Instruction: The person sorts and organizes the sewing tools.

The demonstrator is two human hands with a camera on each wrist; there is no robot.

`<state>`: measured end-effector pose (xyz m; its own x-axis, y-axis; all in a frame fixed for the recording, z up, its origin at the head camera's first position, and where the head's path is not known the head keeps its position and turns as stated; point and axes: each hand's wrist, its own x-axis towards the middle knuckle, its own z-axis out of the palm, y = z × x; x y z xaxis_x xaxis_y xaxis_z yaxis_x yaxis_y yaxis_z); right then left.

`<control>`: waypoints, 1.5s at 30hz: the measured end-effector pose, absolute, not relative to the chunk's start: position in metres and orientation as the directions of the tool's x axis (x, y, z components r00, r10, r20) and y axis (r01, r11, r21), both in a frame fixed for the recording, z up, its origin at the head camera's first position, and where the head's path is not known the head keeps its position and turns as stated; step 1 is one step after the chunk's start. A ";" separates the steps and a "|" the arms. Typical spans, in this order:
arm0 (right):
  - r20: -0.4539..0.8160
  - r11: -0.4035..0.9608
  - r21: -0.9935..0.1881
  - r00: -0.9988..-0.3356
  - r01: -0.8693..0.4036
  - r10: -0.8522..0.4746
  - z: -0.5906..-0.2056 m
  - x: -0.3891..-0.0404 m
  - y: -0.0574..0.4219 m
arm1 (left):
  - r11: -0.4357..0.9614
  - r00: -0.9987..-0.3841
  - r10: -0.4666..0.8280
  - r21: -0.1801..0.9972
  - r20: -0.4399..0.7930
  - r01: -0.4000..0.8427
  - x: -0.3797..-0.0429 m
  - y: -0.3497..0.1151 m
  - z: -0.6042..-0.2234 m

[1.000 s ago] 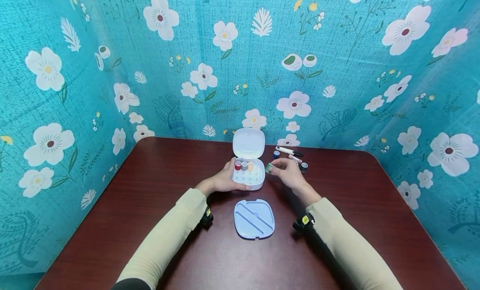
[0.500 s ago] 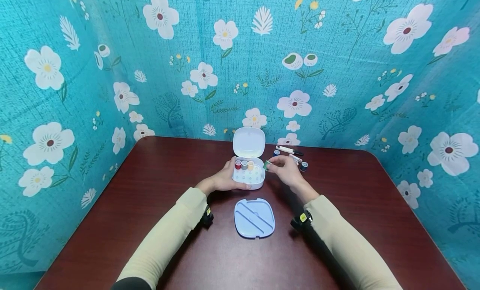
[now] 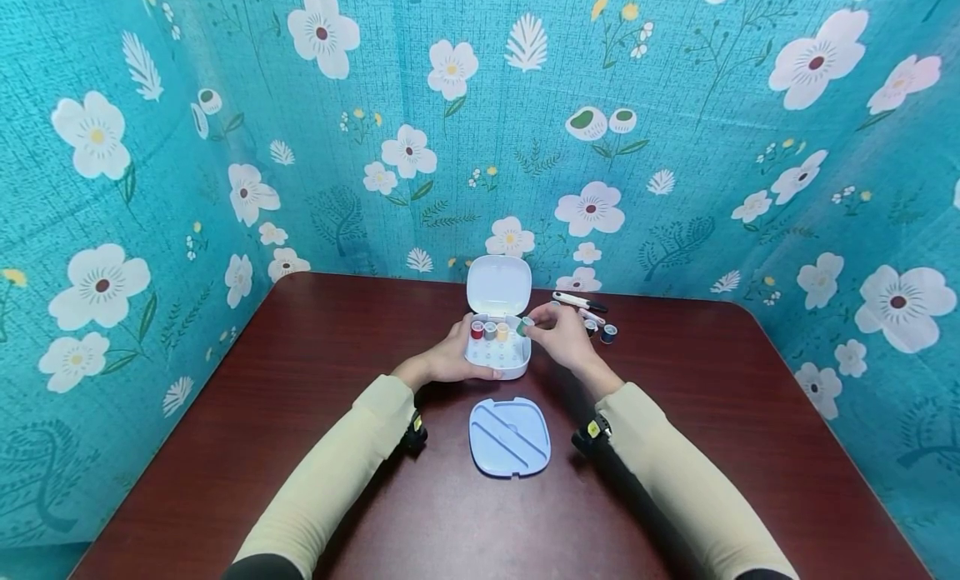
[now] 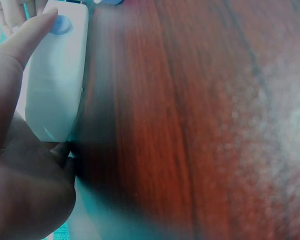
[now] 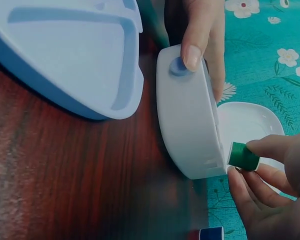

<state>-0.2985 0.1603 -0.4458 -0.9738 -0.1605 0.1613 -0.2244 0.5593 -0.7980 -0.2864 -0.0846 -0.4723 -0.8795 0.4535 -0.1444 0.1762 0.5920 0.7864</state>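
Observation:
My left hand (image 3: 448, 359) grips the left side of a white sewing box (image 3: 510, 373), its thumb (image 4: 32, 35) on the front by a round blue button (image 5: 180, 67). Inside, a red thread spool (image 3: 477, 331), a grey one (image 3: 490, 332) and a cream one (image 3: 502, 332) stand in the back row, with small pegs before them. Between thumb and fingers, my right hand (image 3: 562, 332) pinches a green thread spool (image 5: 245, 156) at the box's right rim, beside the cream spool. The spool is tilted in the right wrist view. The box's lid (image 3: 498, 284) stands raised behind.
A pale blue divided tray (image 3: 510, 438) lies in front of the box. Right of my right hand are a dark spool (image 3: 608, 334), another spool (image 3: 591, 327) and a slim white-and-black tool (image 3: 579, 302). A flowered curtain backs the table.
My right hand has moved left with the green spool, from beside the box to its right rim at the back row. The left hand keeps its grip.

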 end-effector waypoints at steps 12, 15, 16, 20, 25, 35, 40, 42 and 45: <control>0.224 0.646 -0.701 -0.953 -0.304 -0.205 -0.443 -0.308 0.150 | 0.561 -0.879 0.461 0.806 -0.117 0.187 -0.285 -0.085 -0.471; 0.226 0.686 -0.657 -0.950 -0.313 -0.216 -0.442 -0.309 0.148 | 0.566 -0.879 0.461 0.803 -0.119 0.188 -0.285 -0.085 -0.472; 0.227 0.697 -0.643 -0.948 -0.317 -0.222 -0.441 -0.309 0.148 | 0.568 -0.880 0.460 0.801 -0.120 0.188 -0.285 -0.085 -0.472; 0.228 0.725 -0.601 -0.942 -0.335 -0.246 -0.439 -0.309 0.144 | 0.578 -0.881 0.458 0.793 -0.121 0.191 -0.286 -0.085 -0.473; 0.229 0.742 -0.570 -0.936 -0.352 -0.268 -0.440 -0.311 0.141 | 0.561 -0.881 0.460 0.805 -0.109 0.193 -0.286 -0.085 -0.472; 0.213 0.772 -0.514 -0.928 -0.373 -0.306 -0.440 -0.311 0.136 | 0.556 -0.876 0.467 0.810 -0.118 0.188 -0.287 -0.085 -0.472; 0.195 0.812 -0.446 -0.926 -0.377 -0.322 -0.440 -0.308 0.133 | 0.561 -0.880 0.459 0.807 -0.121 0.182 -0.287 -0.084 -0.474; 0.191 0.831 -0.406 -0.924 -0.381 -0.330 -0.441 -0.307 0.133 | 0.566 -0.881 0.458 0.804 -0.123 0.182 -0.288 -0.084 -0.474; 0.195 0.846 -0.367 -0.921 -0.387 -0.337 -0.443 -0.307 0.133 | 0.566 -0.881 0.456 0.804 -0.123 0.180 -0.287 -0.084 -0.474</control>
<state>-0.3070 0.1334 -0.4428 -0.9210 -0.3370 0.1954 -0.3874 0.8456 -0.3674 -0.2872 -0.0836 -0.4742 -0.8811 0.4565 -0.1234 0.1805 0.5660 0.8044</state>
